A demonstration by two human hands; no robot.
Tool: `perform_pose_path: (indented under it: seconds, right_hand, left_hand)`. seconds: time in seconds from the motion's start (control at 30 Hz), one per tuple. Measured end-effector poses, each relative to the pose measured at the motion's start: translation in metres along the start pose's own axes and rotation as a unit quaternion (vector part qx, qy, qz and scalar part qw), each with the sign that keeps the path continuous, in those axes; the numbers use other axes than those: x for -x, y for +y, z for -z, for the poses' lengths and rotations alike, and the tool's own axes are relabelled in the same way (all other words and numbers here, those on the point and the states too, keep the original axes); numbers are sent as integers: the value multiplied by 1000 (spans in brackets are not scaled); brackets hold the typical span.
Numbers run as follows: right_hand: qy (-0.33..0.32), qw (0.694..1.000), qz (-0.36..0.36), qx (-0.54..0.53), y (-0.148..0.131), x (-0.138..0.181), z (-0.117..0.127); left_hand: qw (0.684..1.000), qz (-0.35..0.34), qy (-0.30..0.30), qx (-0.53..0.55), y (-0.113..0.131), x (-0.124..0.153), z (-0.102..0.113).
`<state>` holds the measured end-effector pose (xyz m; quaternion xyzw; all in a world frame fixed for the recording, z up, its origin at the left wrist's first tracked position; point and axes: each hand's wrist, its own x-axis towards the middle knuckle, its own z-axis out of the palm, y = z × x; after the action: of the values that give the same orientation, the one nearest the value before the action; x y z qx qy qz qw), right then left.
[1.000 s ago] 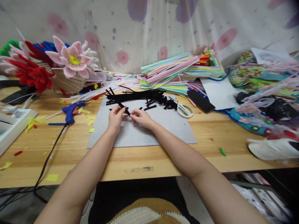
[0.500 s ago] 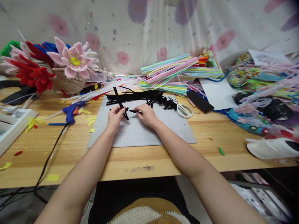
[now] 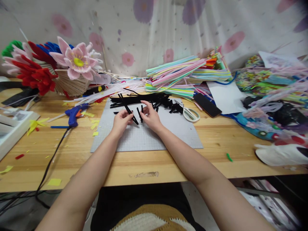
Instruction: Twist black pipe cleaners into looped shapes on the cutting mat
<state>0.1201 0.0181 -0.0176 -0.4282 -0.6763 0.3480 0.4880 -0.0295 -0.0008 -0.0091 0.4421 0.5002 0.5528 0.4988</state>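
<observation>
Black stem (image 3: 125, 104) is pinched in the left hand (image 3: 121, 122) fingers, tilted up-left above the grey mat (image 3: 168, 134) on the tabletop (image 3: 216, 154). Two short black pieces (image 3: 139, 114) are pinched upright by the right hand (image 3: 151, 118). Likely step: pieces being matched to the stem, so end alignment is called for. Forearms are extended forward, hands close together.

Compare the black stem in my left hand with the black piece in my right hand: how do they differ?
Length: the long black stem in the left hand is clearly longer than the short black piece in the right hand.
Pose: the long black stem slants up and to the left, sticking out past the fingers at both ends; the short black piece stands nearly upright.
Both are black and fuzzy, pinched in fingertips above the grey mat.
</observation>
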Motion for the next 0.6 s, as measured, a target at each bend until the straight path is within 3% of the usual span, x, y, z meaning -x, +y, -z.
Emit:
perform_pose_path:
  seconds: [0.3,0.47,0.6]
  right_hand:
    - [-27,994,-76,-74,3,-2,-1]
    - [-84,981,-132,-114,-2,1,-3]
    - [-67,983,-146,-88,-1,3,-13]
  left_hand:
    - [999,-26,40,23,-2,-2,1]
    - [992,-93,78,-39,-6,-1,-1]
    - [974,-162,102,-119,-10,2,-3]
